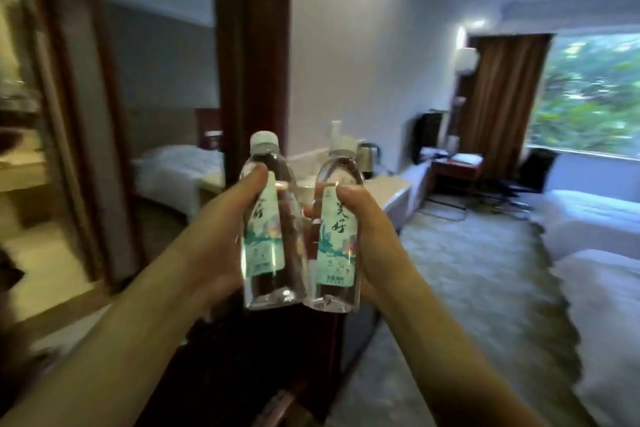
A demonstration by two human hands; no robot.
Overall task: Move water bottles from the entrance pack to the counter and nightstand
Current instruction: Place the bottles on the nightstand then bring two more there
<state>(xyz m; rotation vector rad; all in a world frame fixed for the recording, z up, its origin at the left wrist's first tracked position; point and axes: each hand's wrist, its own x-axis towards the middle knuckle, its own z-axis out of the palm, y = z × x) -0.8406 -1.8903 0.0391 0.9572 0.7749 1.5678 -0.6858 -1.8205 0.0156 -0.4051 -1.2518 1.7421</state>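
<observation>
Bottles (273, 236) showing clear w/ teal-white labels, black script; curtain (502, 100) showing brown; carpet (467, 270) showing grey.

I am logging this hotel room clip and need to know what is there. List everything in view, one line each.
water bottles: 2, clear with teal-and-white labels and pale caps, upright side by side, one in each hand
kettle: 1, silver and dark, on the white counter
counter: 1, white, along the wall behind the bottles
beds: 2, white, at right
curtain: 1, brown, left of the window
window: 1, green foliage outside, far right
mirror: 1, dark-framed, at left, reflecting a bed
left hand: 1, gripping the left bottle
right hand: 1, gripping the right bottle
</observation>
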